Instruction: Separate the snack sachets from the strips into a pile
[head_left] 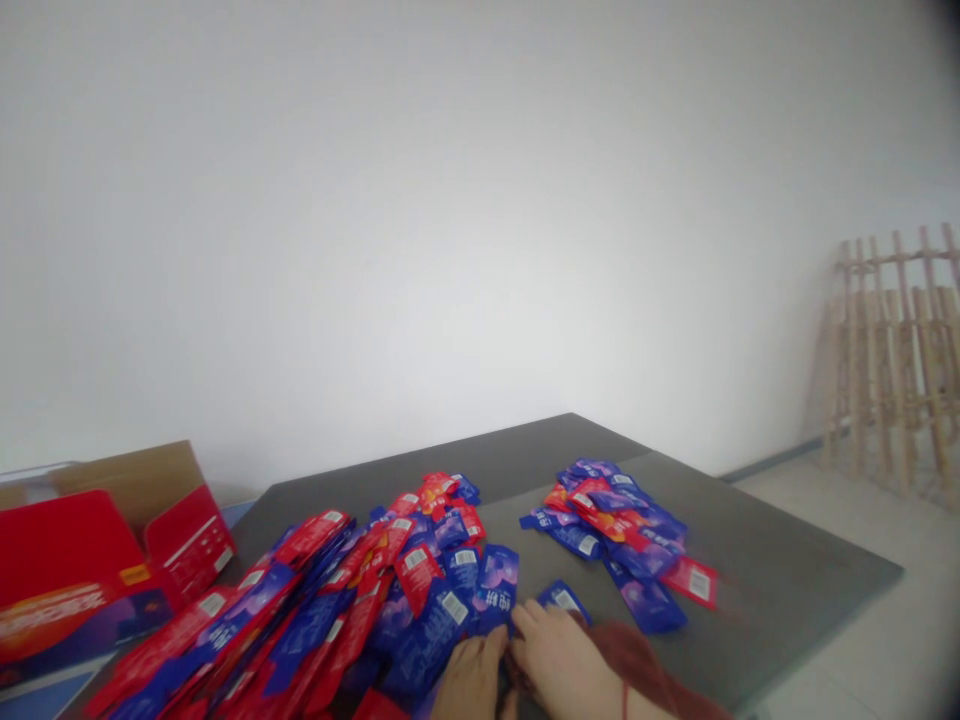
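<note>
My left hand (pixel 471 677) is low in the middle of the head view, at the near edge of a big heap of red and blue sachets (pixel 418 575). Close beside it on the right is my right hand (pixel 559 655). The fingers of both hands are bent and pressed together, almost meeting; what lies between them is hidden. A blue sachet (pixel 562 597) lies just beyond my right fingertips. Another blue sachet with a flower print (pixel 498 580) sits past my left fingers. Farther right is a smaller pile of mixed sachets (pixel 626 520).
The sachets lie on a dark grey table (pixel 787 570). At the left stands an open red and blue printed carton (pixel 64 545), with a brown cardboard box (pixel 150 475) behind it. A white wall (pixel 465 220) rises behind the table. Wooden racks (pixel 892 360) lean at the far right.
</note>
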